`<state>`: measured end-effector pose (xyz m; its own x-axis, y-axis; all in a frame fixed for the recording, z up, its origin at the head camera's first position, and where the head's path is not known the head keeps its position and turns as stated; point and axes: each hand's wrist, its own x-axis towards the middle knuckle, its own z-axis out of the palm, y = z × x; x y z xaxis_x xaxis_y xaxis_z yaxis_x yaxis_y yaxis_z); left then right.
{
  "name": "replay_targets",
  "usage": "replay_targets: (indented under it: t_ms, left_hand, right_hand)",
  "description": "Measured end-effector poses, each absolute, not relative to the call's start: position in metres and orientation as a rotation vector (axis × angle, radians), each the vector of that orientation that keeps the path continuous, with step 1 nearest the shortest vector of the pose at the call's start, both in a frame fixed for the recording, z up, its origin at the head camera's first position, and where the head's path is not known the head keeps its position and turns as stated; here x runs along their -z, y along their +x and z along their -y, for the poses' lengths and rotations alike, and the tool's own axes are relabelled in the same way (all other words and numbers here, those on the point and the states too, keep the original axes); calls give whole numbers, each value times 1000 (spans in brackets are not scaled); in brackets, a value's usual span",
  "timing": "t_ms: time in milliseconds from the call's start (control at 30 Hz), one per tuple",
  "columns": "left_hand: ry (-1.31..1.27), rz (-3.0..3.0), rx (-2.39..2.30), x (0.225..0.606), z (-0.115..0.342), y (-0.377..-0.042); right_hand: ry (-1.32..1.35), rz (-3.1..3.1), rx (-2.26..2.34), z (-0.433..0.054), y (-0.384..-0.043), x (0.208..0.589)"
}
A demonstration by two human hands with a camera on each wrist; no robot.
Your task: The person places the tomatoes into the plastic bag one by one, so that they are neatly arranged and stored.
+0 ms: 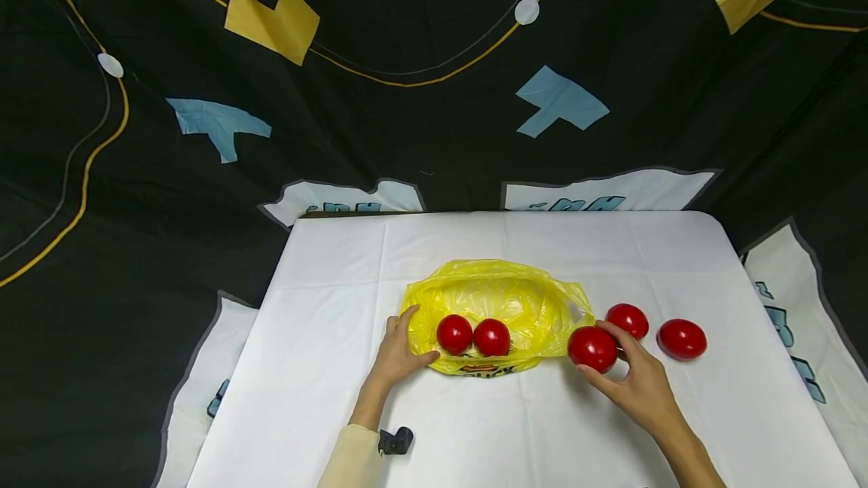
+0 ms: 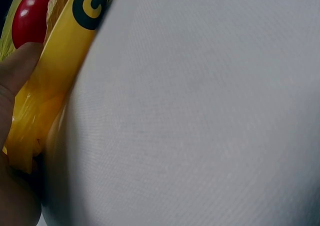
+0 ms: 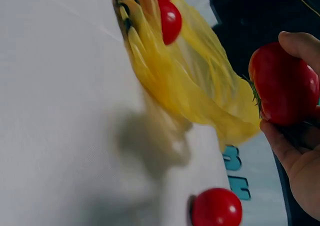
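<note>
The left hand (image 1: 395,352) pinches the bag (image 1: 536,311) at its left edge, two tomatoes (image 1: 454,334) inside; the right hand (image 1: 637,379) grips a third tomato (image 1: 592,349) by the bag's right end, two others (image 1: 681,340) lying on the table (image 1: 475,435)

The white tabletop (image 1: 291,398) is evenly bright, while the black cloth (image 1: 434,141) on its far side lies dim. I see pale glints on the red tomatoes (image 1: 681,340), a glossy sheen on the yellow bag (image 1: 515,300), and a soft shadow near the right hand (image 1: 637,386). Both wrist views look greyer, the right one showing blurry-edged shadows.
</note>
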<state>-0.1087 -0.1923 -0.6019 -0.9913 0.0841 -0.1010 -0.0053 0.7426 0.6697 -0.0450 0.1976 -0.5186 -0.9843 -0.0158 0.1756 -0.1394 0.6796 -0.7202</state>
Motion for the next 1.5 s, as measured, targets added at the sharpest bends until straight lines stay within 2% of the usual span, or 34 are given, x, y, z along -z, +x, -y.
replay_targets:
  t_ms: [333,867,1500]
  left_hand:
    - [64,-2825,-1091,603,193,-108]
    - [60,-2818,-1092,604,193,-108]
    - [60,-2821,-1080,603,192,-109]
  right_hand:
    - [275,2710,-1225,-177,-60,534]
    - [329,2750,-1261,-140,-83,550]
    - [378,2790,-1176,-128,-91,565]
